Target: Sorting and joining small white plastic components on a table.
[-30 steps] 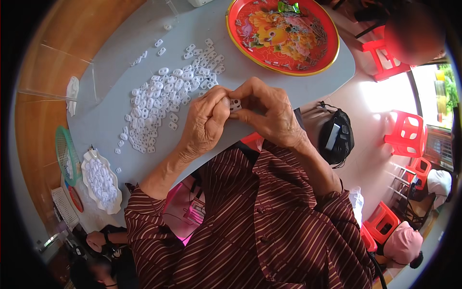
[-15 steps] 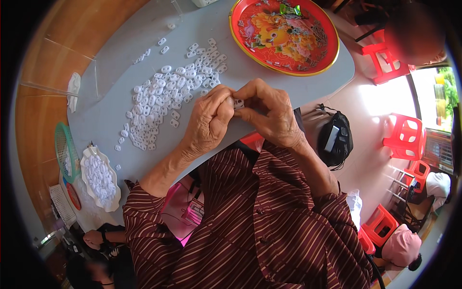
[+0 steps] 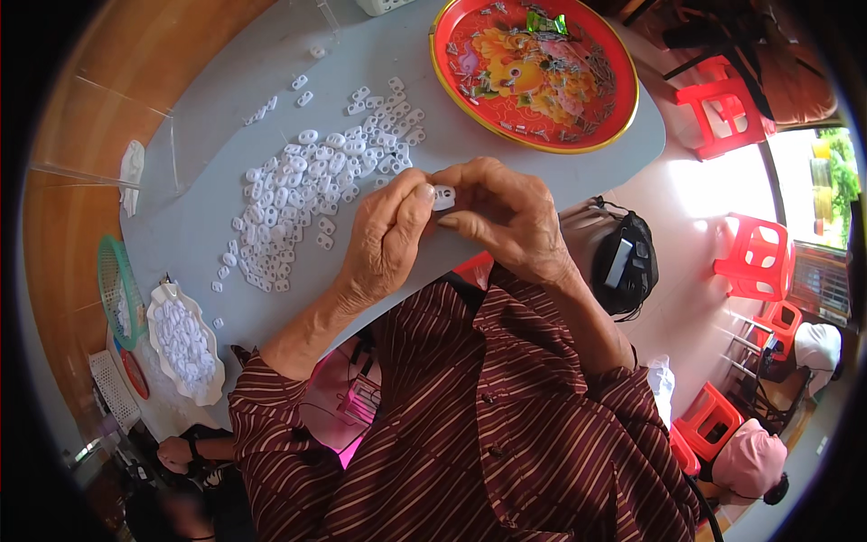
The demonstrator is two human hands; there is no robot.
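Observation:
Both hands meet over the near edge of a grey table (image 3: 226, 235). My left hand (image 3: 384, 239) and my right hand (image 3: 501, 212) pinch one small white plastic piece (image 3: 443, 197) between their fingertips. Just beyond the hands lies a spread heap of several similar white plastic pieces (image 3: 316, 185). A round red tray (image 3: 533, 72) with a flower pattern and small metal bits sits at the far right of the table.
A white dish (image 3: 185, 343) full of white pieces and a green basket (image 3: 117, 289) stand at the left. Red plastic stools (image 3: 731, 113) stand on the floor to the right. A dark pouch (image 3: 623, 262) hangs by my right arm. Other people sit lower left and lower right.
The hands stay together on the white piece, with only slight finger shifts. The view has tilted a little.

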